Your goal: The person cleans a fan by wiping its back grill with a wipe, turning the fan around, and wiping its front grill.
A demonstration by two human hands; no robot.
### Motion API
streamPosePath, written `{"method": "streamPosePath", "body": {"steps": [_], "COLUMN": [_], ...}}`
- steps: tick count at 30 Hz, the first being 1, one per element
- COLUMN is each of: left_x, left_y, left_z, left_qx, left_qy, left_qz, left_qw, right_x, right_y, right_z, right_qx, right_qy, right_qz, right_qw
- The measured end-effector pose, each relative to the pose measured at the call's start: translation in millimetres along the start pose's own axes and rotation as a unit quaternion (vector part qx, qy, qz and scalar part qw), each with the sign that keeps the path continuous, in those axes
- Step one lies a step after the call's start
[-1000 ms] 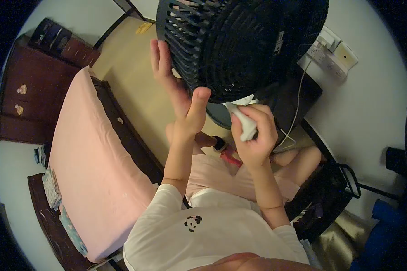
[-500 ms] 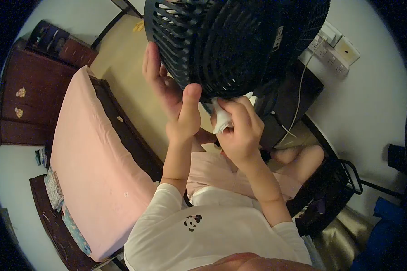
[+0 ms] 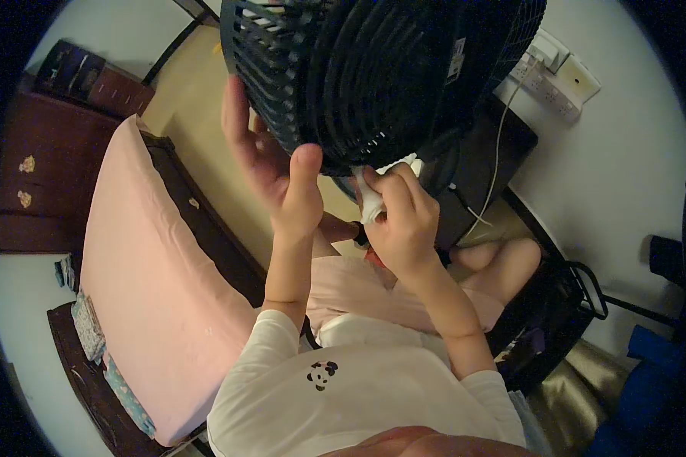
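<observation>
A black electric fan (image 3: 358,84) with a slatted grille fills the top of the head view. My left hand (image 3: 278,179) supports its lower left edge, the fingers reaching round the side of the grille and the thumb raised in front. In my closed right hand (image 3: 404,217) is a white cloth (image 3: 372,204), pinched between thumb and fingers. The cloth touches or nearly touches the grille's lower edge, and part of it is hidden behind my fingers. A small label (image 3: 456,61) sits on the fan's right side.
A bed with a pink sheet (image 3: 156,289) lies to the left, by a dark wooden cabinet (image 3: 53,167). On the right wall is a socket strip (image 3: 545,87) with a white cable (image 3: 499,152). A black chair (image 3: 549,327) stands at my right.
The fan has tilted slightly and shifted left in view, and my left hand has moved with it. My right hand still holds the cloth at the lower edge, with a small shift.
</observation>
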State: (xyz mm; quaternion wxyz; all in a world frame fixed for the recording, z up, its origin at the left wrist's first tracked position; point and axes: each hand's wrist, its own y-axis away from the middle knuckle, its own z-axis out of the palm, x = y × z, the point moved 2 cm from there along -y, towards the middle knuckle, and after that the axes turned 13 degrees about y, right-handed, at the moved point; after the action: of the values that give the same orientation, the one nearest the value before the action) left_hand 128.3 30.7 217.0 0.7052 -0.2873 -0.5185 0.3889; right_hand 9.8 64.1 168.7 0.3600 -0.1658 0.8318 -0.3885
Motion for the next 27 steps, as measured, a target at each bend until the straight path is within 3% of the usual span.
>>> {"method": "streamPosePath", "body": {"steps": [4, 7, 10, 12, 15, 18, 22, 27], "left_x": [-1, 0, 2, 3, 5, 4, 6, 8], "left_y": [3, 3, 4, 2, 2, 0, 2, 1], "left_z": [2, 9, 6, 3, -2, -2, 2, 6], "left_qx": [0.012, 0.030, 0.037, 0.035, 0.005, -0.007, 0.002, 0.005], "left_qy": [-0.013, -0.009, -0.019, -0.029, -0.082, -0.085, -0.074, -0.068], "left_qz": [0.005, -0.004, -0.019, -0.023, -0.022, -0.009, -0.023, -0.026], "left_qw": [1.000, 1.000, 0.999, 0.999, 0.996, 0.996, 0.997, 0.997], "right_x": [-4, -10, -9, 3, 7, 10, 28, 32], "right_y": [-8, -14, -8, 0, -1, 4, 20, 18], "right_z": [-5, -5, -4, 0, -6, -23, -19, -7], "right_qx": [-0.027, 0.021, 0.007, -0.033, -0.039, 0.020, -0.002, 0.020], "right_qy": [-0.012, -0.070, -0.074, 0.004, -0.030, -0.096, -0.049, -0.050], "right_qz": [-0.002, -0.033, -0.006, 0.018, 0.023, 0.001, 0.058, 0.055], "right_qw": [1.000, 0.997, 0.997, 0.999, 0.999, 0.995, 0.997, 0.997]}}
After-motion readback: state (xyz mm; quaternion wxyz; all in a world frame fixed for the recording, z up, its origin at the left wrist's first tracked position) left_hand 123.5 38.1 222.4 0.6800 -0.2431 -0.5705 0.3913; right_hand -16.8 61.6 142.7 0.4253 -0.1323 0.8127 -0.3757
